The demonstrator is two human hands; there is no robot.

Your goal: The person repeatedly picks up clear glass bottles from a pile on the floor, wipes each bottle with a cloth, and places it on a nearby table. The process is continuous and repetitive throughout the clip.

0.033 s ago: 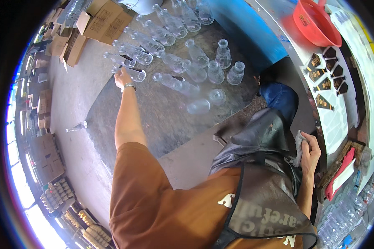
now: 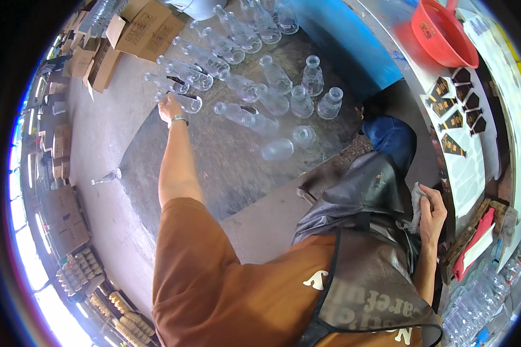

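My left arm stretches far out over the dark floor mat (image 2: 173, 168), a watch at its wrist. My left hand (image 2: 169, 108) is closed around the neck of a clear glass bottle (image 2: 190, 103) with a dark label, at the left end of a group of bottles. Another dark-labelled bottle (image 2: 176, 85) stands just beyond it. Several clear bottles (image 2: 275, 75) spread to the right, in loose rows. Close to my right side, my right hand (image 2: 434, 211) grips a crumpled grey cloth (image 2: 416, 208), held beside the bench.
On the bench at right lie dark labels (image 2: 452, 120) and a red plastic basin (image 2: 443, 34). A lone bottle (image 2: 106, 177) is on the floor at left. Open cardboard boxes (image 2: 150, 34) stand at the far left; more clear bottles (image 2: 480, 301) crowd the lower right.
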